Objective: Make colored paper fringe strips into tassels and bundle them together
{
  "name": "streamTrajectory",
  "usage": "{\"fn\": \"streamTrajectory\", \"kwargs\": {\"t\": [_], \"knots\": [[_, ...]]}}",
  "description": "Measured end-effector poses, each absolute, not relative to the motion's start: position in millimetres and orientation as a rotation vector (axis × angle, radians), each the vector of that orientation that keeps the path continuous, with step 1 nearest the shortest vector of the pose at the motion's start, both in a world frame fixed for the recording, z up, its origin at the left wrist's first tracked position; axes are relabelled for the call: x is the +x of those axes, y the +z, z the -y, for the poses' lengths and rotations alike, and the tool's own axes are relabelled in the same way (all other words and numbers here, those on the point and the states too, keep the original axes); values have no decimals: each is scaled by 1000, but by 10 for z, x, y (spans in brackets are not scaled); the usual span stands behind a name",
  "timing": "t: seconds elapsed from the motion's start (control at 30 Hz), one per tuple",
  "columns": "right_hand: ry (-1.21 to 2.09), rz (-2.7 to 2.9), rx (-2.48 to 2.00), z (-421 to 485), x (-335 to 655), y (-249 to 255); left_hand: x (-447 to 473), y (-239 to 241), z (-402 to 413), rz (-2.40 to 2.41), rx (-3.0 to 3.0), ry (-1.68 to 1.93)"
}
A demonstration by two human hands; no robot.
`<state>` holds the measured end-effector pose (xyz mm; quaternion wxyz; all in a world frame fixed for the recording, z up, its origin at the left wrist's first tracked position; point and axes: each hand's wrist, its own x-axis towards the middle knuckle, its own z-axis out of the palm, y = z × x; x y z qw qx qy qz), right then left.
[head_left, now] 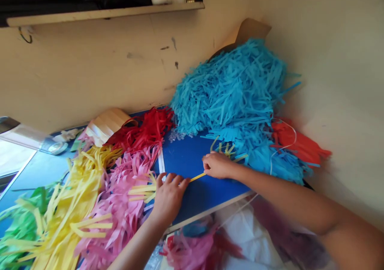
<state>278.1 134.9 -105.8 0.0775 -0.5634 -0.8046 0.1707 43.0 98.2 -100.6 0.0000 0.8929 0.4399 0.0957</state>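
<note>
A yellow paper tassel (198, 177) is stretched between my two hands above the blue tabletop (192, 154). Its middle is a thin, tight strand, and fringed strips fan out at both ends. My left hand (171, 192) is closed on the tassel's left part, with loose strips showing past the fingers. Higher and to the right, my right hand (219, 165) pinches the other part, its fringe spreading behind the knuckles. Pink fringed paper (129, 182) lies just left of my left hand. Close behind my right hand is a large heap of light-blue fringe (231, 90).
Yellow (75, 198), green (24, 222) and red fringe (147, 130) cover the table's left and back. Orange-red paper (297, 140) lies against the right wall. A shelf (114, 15) juts out above. Below the table edge are pink paper scraps (192, 248) and whitish plastic (249, 238).
</note>
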Motion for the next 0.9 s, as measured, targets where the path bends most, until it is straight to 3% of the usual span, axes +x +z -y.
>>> {"fn": "streamTrajectory", "kwargs": {"t": [0.17, 0.33, 0.57, 0.67, 0.9], "knots": [[358, 2546, -1463, -1230, 2715, -983, 419, -1080, -951, -1233, 3020, 359], [-108, 2804, -887, -1203, 2535, -1093, 464, -1132, -992, -1223, 2935, 465], [-205, 2779, -886, -1260, 2392, -1111, 473, -1251, -1049, -1226, 2953, 796], [228, 2526, -1045, -1105, 2407, -888, 402, -1065, -957, -1154, 2936, 1110], [1948, 1681, -919, -725, 2482, -25, 281, -219, -428, -847, 3001, 1364]]}}
